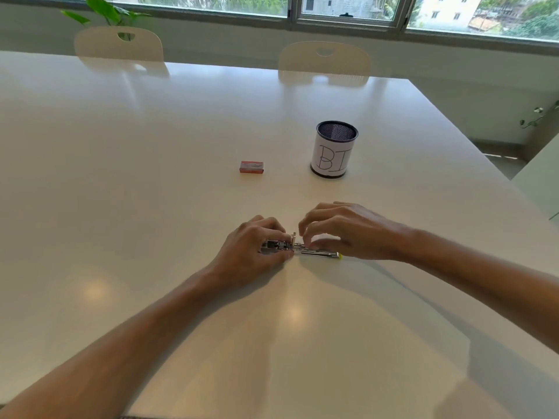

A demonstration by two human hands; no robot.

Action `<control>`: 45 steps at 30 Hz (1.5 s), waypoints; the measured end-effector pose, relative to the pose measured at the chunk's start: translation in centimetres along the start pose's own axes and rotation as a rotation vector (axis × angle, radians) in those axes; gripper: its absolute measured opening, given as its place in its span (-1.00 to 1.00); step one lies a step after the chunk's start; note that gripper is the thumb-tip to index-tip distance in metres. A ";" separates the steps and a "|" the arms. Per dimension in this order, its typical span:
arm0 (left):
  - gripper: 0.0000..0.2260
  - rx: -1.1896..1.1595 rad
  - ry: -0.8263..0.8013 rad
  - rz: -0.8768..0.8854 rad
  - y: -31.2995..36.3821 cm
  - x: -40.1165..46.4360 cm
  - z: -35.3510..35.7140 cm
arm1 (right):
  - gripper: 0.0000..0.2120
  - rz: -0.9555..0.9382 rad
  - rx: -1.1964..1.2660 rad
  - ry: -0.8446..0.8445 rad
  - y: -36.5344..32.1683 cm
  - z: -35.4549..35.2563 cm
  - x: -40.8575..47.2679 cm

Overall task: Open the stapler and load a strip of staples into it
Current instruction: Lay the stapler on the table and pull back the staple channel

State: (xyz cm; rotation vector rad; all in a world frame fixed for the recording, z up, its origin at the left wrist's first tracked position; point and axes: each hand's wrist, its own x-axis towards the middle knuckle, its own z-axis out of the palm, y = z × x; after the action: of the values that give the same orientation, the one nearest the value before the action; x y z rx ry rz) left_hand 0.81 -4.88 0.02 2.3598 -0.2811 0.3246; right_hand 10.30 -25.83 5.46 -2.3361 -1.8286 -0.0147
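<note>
Both hands are on the stapler (302, 251), lying flat on the white bench (151, 176): left hand (257, 246) clamped round its left end, right hand (335, 229) with fingertips pinched over the open metal channel. Staple box (252, 166) sits farther back, near a mesh cup (334, 149).

stapler (302, 251): silver (yellow tip) | staple box (252, 166): red | pen cup (334, 149): black mesh, white label | table (151, 176): white

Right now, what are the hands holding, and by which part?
The left hand grips the opened stapler at its left end. The right hand has fingertips on the open metal channel; whether they pinch staples cannot be told.
</note>
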 end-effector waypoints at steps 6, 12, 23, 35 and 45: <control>-0.89 0.012 -0.013 0.012 -0.1 -0.1 -0.1 | -0.90 -0.093 -0.141 -0.061 -0.1 -0.5 0.7; -0.89 0.023 -0.013 0.017 -0.1 -0.1 -0.1 | -0.88 -0.098 -0.145 -0.079 -0.1 -0.3 0.8; -0.89 0.014 -0.020 0.024 -0.2 0.0 -0.1 | -0.81 -0.071 -0.077 -0.113 0.0 0.2 0.9; -0.91 0.023 -0.020 0.025 0.1 -0.1 -0.2 | -0.82 0.026 0.014 -0.150 0.3 -0.5 1.0; -0.90 0.021 -0.024 0.025 0.1 -0.1 -0.2 | -0.86 -0.071 -0.063 -0.180 0.2 -0.8 1.3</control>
State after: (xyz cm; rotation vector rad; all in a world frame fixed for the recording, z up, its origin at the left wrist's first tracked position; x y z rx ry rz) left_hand 0.65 -4.79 0.22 2.3842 -0.3196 0.3130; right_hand 10.94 -24.71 6.42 -2.3829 -2.0210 0.1354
